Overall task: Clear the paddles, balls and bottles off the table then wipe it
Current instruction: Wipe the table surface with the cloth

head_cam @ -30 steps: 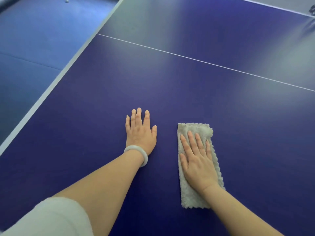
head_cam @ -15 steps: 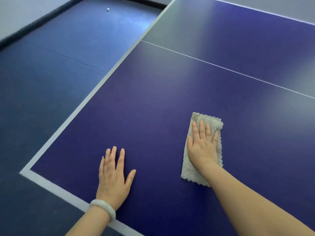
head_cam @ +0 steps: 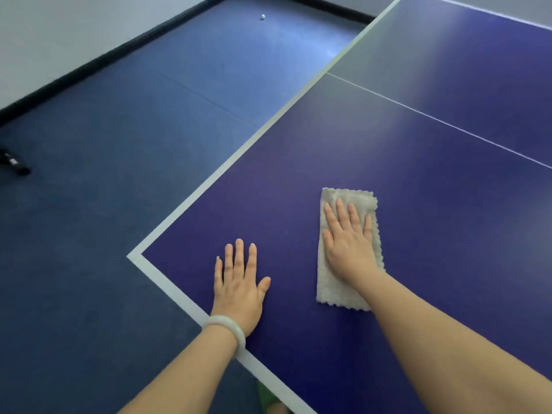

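Note:
The dark blue table tennis table (head_cam: 418,138) has white edge lines, and its near left corner lies in front of me. My left hand (head_cam: 239,288) rests flat on the table just inside that corner, fingers spread, holding nothing. A pale bracelet (head_cam: 227,327) sits on that wrist. My right hand (head_cam: 348,243) presses flat on a folded grey cloth (head_cam: 333,291) that lies on the table to the right of my left hand. I see no paddles or bottles on the table. A small white ball (head_cam: 263,17) lies on the floor far off.
Blue floor (head_cam: 119,174) spreads to the left of the table, bounded by a black skirting strip and a grey wall. A black object (head_cam: 13,162) lies on the floor at the left edge. Something green (head_cam: 265,395) shows below the table's near edge.
Both hands have drawn back from the table's middle toward its near left corner, the cloth sliding under my right hand. The view has swung left, showing the corner and more floor.

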The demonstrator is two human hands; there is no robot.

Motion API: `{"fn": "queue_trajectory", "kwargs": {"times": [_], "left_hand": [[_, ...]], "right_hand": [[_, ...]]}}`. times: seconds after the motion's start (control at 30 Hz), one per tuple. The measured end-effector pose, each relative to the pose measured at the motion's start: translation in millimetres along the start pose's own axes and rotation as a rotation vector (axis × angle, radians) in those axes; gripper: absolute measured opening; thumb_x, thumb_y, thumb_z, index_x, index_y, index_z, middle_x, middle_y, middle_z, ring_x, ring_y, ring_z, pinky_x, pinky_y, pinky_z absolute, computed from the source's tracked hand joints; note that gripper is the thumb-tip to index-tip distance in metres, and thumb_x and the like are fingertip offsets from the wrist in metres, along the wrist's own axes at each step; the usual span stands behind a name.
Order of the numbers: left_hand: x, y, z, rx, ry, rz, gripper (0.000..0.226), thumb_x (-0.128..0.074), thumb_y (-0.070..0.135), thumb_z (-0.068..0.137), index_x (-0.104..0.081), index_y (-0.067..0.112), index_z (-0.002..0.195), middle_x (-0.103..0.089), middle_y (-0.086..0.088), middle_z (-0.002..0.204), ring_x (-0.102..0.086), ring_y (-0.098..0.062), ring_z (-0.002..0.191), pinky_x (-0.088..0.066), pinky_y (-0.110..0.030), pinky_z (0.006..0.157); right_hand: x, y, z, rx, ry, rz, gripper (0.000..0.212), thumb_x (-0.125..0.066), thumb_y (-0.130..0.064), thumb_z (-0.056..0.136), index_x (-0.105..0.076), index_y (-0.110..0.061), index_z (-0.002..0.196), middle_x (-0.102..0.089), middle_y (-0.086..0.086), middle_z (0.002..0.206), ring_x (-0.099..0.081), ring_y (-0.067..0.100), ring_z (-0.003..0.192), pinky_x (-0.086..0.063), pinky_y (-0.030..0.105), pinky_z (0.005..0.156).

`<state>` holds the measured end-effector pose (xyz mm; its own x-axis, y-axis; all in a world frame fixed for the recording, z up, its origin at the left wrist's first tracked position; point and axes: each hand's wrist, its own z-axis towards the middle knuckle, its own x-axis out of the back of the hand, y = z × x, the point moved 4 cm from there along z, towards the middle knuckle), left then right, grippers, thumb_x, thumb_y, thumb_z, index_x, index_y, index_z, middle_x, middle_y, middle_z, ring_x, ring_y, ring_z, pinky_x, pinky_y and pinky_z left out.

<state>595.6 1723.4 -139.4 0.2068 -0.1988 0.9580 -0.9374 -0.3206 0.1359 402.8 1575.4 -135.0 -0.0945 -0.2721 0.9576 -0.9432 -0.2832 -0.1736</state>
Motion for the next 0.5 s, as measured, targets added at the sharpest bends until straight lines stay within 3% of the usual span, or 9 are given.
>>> {"fn": "queue_trajectory", "kwargs": {"times": [0.07,0.17,0.3,0.37,0.5], "left_hand": [[5,0,-1,0.002,-0.030,-0.044,0.071,-0.011,0.053,0.100,0.029,0.018,0.147,0.034,-0.001,0.157,0.033,-0.020,0.144,0.018,-0.040,0.119],[10,-9,-4,-0.017,-0.046,-0.136,0.081,-0.028,0.051,0.102,0.026,0.016,0.150,0.034,0.001,0.157,0.034,-0.015,0.143,0.020,-0.035,0.119],[4,-27,-21,-0.023,-0.061,-0.101,0.090,0.001,0.070,0.081,0.032,0.016,0.147,0.041,0.002,0.153,0.039,-0.014,0.140,0.022,-0.036,0.118],[-1,-29,-27,-0.048,-0.095,-0.098,0.096,0.005,0.074,0.075,0.033,0.016,0.146,0.043,0.002,0.151,0.041,-0.016,0.140,0.021,-0.039,0.117],[1,-27,-27,-0.042,-0.130,-0.049,0.099,0.006,0.077,0.071,0.042,0.016,0.141,0.051,0.000,0.146,0.047,-0.019,0.136,0.024,-0.041,0.115]], "right_hand": [[0,-44,15,0.268,-0.060,-0.037,0.053,-0.013,-0.045,0.105,0.002,-0.042,0.156,0.010,-0.011,0.165,0.018,0.015,0.151,0.014,0.050,0.120],[-7,-70,-8,0.571,-0.101,-0.090,0.053,-0.009,-0.051,0.102,-0.009,-0.047,0.155,0.002,-0.015,0.165,0.014,0.012,0.151,0.012,0.047,0.121],[-11,-15,-88,0.777,-0.091,-0.141,0.049,-0.026,-0.044,0.108,-0.014,-0.043,0.156,-0.003,-0.015,0.165,0.004,0.014,0.153,0.005,0.043,0.124],[-9,25,-102,0.688,-0.056,-0.145,0.052,-0.029,-0.041,0.107,-0.014,-0.039,0.156,-0.007,-0.012,0.165,-0.003,0.016,0.153,-0.002,0.044,0.123],[-6,41,-68,0.171,0.034,-0.082,0.054,-0.017,-0.043,0.103,-0.007,-0.042,0.156,-0.006,-0.009,0.166,0.005,0.012,0.153,-0.001,0.045,0.124]]}}
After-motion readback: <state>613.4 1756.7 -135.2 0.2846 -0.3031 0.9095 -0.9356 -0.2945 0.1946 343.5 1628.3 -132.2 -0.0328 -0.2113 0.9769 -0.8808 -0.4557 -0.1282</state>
